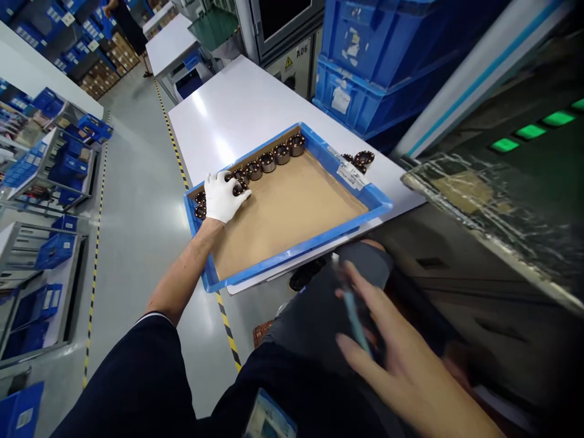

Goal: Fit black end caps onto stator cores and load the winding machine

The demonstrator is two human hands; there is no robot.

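My left hand (222, 198), in a white glove, reaches into the blue tray (292, 250). Its fingers are curled round a dark metal ring (238, 187) with copper-coloured spots on its rim. Similar rings stand in a row along the tray's far side, among them a ring in the corner (296, 145); others (200, 207) lie left of the glove. My bare right hand (387, 340) is in front of the tray, over my lap, closed on a thin teal stick-shaped tool (354, 319) with a pale tip. Motion blur hides its exact kind.
The tray sits on a white table (237, 97), lined with brown board. More rings (362, 160) lie beyond its right side. Stacked blue crates (356, 97) stand behind. At right is a machine edge with green lights (505, 145). Shelving (55, 158) and a person (128, 27) are farther left.
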